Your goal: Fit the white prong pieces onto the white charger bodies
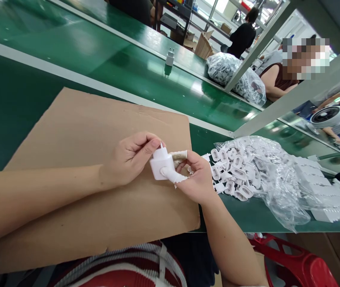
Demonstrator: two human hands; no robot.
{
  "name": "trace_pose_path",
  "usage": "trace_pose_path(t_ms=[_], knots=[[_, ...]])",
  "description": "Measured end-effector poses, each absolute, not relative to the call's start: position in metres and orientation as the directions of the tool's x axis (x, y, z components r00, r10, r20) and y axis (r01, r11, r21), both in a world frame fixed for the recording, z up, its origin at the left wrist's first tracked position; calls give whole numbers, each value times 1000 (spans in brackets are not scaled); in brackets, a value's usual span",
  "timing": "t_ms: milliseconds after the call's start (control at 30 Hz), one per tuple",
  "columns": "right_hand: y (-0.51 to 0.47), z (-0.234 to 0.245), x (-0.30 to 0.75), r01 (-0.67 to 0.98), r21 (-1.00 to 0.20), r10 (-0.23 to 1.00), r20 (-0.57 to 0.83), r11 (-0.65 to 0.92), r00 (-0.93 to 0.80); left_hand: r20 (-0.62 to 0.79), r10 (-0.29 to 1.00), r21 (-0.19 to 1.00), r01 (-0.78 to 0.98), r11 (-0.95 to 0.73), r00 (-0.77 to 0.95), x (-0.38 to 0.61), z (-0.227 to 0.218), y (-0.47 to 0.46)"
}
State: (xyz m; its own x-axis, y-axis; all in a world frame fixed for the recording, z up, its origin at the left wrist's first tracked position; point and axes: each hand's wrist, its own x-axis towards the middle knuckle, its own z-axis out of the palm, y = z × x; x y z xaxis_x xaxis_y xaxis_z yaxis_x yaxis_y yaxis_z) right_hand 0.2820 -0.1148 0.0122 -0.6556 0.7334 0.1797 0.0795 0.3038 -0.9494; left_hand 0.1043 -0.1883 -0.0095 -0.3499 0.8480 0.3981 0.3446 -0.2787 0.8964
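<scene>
A white plug-in charger (pixel 159 164) is held between my two hands above a brown cardboard sheet (pixel 98 119). My left hand (pixel 137 157) pinches its upper end, where the pins stick up, between thumb and fingers. With white-covered thumb and finger, my right hand (pixel 198 175) grips the charger's body from the right. Beyond my right hand lies a heap of small white plastic plug parts (pixel 236 171), partly inside a clear plastic bag (pixel 280 191).
Another white charger (pixel 170 57) stands on the green conveyor belt (pixel 122 63). White blocks (pixel 322 187) sit in rows at the right. A filled clear bag (pixel 237 75) lies across the belt, near other people. A slanted metal post (pixel 259 48) rises on the right; a red stool (pixel 301 263) is below.
</scene>
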Motion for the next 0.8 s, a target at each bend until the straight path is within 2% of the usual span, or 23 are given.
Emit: trace_pose_path(t_ms=[167,333,433,567,700,800], knots=[[-115,11,283,114,-874,701,293,472,-650,378,877,918,243,-313,-297,104,-11,-188],[-115,8,283,107,-790,647,406,604,-646,398,859,900,319,-298,-321,103,-10,-189],[-116,8,283,121,-745,630,451,655,-633,434,851,893,267,-362,-296,103,-13,-188],[-113,5,285,206,-573,575,592,793,-565,520,836,853,155,-498,-177,105,-19,-186],[-107,1,287,311,-410,514,668,857,-537,602,787,779,319,-540,-136,104,-22,-185],[-106,0,288,347,-420,545,640,839,-542,694,713,687,388,-614,-100,100,-22,-184]])
